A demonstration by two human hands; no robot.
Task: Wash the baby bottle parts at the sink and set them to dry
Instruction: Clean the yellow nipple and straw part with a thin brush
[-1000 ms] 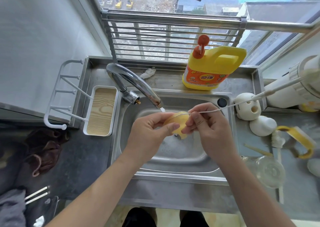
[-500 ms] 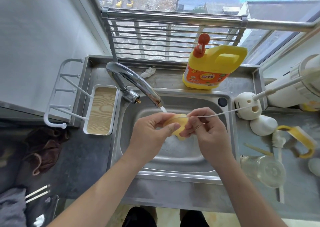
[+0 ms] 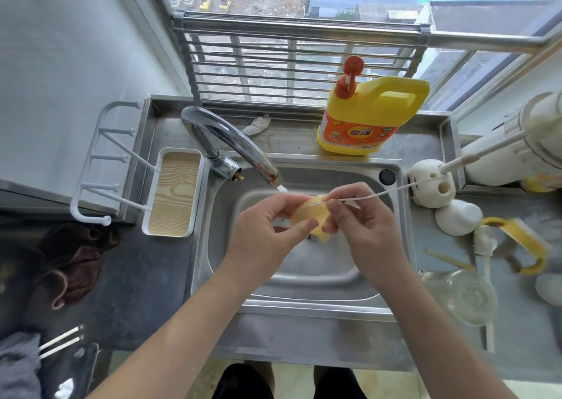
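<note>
We think much is left: a clear bottle [image 3: 468, 295] lies on the table [image 3: 526, 338] right of our grips. Our left grip [image 3: 267, 231] holds the yellow part [image 3: 310, 216] over the sink [image 3: 304, 280], and our right grip [image 3: 365, 228] pinches a thin brush [image 3: 383, 192] poked into it. Past our grips stand a window [image 3: 258, 0], a tap [image 3: 231, 143] and a soap jug [image 3: 365, 116].
</note>
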